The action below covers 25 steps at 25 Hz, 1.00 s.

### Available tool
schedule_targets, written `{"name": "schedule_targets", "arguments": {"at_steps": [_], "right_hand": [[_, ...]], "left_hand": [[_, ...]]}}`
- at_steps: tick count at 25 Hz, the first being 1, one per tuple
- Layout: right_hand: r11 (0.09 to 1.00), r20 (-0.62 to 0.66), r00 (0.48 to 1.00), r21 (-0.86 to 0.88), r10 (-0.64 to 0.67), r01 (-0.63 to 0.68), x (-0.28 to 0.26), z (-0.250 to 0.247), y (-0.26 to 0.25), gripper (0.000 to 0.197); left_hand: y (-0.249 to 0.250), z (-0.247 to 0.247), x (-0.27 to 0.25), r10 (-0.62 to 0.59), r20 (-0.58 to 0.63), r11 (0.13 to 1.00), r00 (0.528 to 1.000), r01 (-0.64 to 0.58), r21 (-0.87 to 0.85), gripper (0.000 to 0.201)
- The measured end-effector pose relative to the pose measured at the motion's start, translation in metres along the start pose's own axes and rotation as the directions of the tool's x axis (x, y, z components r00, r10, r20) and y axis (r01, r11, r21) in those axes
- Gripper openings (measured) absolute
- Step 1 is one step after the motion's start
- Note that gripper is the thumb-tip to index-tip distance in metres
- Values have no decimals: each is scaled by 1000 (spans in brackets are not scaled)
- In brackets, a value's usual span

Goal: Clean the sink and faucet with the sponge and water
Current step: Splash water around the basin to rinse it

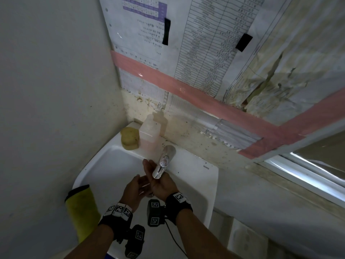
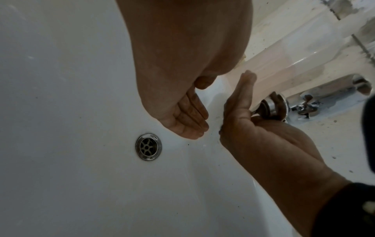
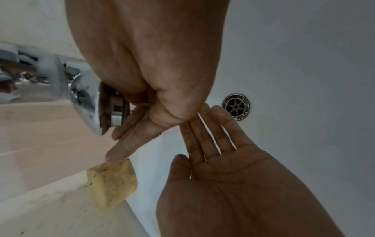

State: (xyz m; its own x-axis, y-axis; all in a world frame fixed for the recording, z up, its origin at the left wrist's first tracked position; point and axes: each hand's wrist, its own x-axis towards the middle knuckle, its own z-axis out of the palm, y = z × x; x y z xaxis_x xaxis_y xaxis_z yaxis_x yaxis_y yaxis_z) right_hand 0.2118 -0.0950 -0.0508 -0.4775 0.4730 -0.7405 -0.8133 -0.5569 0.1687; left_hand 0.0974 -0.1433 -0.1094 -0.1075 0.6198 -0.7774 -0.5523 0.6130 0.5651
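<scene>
The white sink (image 1: 104,165) has a chrome faucet (image 1: 162,163) at its back rim and a drain (image 2: 148,146) in the bowl. A yellow sponge (image 1: 129,138) lies on the back left ledge, also seen in the right wrist view as the sponge (image 3: 112,182). My right hand (image 1: 158,184) is under the spout with straight fingers, palm facing left, holding nothing. My left hand (image 1: 137,186) is just left of it, palm up with straight fingers, also empty. The two hands are close together but apart, as the left hand (image 3: 213,144) and right hand (image 2: 239,109) show.
A translucent soap bottle (image 1: 149,135) stands beside the sponge against the wall. A yellow-green cloth (image 1: 82,208) hangs over the sink's left edge. The side wall is close on the left. Taped papers (image 1: 205,43) cover the back wall, and a window sill (image 1: 298,171) runs on the right.
</scene>
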Motion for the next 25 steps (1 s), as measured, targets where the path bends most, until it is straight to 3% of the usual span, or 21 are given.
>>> {"name": "schedule_targets", "arguments": {"at_steps": [6,9,11,14,18,22,25], "right_hand": [[999,76,996,14,45,-46,-12,-4,-6,32],[971,9,999,-235,-41,42,-17,-11,-20,33],[849,-10,993,-519,-121,98,-26,-15,-38,39],[691,-44,974,-712,-220,124,-47,-7,-73,45],[648,-114,883,-723,-455,240,-59,22,-117,39],[629,-177,802,-722,-571,288,-62,32,-130,35],[637,-207,796,-723,-569,268,-63,25,-124,45]], "left_hand": [[-6,7,0,3,22,1000,1000,-3,-5,45],[-6,11,2,-8,11,998,1000,8,-56,41],[-6,15,2,-29,13,995,999,30,-93,40],[-7,23,2,-53,75,992,996,62,-113,42],[-11,35,0,-69,152,990,986,87,-114,39],[-12,41,-2,-82,187,992,979,99,-83,38],[-12,37,-1,-84,168,992,982,99,-82,39]]}}
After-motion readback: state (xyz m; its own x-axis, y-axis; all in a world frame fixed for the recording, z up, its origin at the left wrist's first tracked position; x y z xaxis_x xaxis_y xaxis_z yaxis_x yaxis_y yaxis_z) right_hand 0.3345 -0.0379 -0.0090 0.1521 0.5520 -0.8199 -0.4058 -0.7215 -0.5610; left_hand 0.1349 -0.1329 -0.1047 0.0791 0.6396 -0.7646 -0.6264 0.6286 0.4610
